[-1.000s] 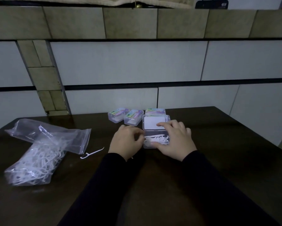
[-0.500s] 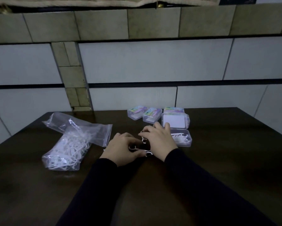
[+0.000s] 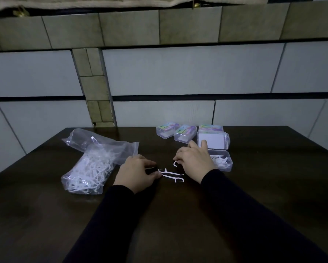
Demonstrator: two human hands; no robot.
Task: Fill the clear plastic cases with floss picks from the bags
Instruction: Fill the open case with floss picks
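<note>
A clear open case (image 3: 228,167) holds several white floss picks, and its white-lined lid (image 3: 212,142) stands open behind it. My right hand (image 3: 195,161) lies just left of the case; one finger reaches the lid, and the curved head of a floss pick (image 3: 175,164) sticks out from under the thumb side. My left hand (image 3: 138,174) pinches the thin stem of a floss pick (image 3: 149,168). Two more floss picks (image 3: 171,175) lie on the table between my hands, at my left thumb tip. The clear bag of floss picks (image 3: 89,168) lies to the left.
Three closed clear cases with colourful labels (image 3: 167,130) (image 3: 185,133) (image 3: 210,128) stand in a row behind the open case, near the tiled wall. A second crumpled clear bag (image 3: 102,142) lies over the full one. The dark wooden table (image 3: 178,215) ends at the wall.
My hands left the open case and came left onto the table. They have drawn apart, showing two floss picks between them. The camera view shifted left.
</note>
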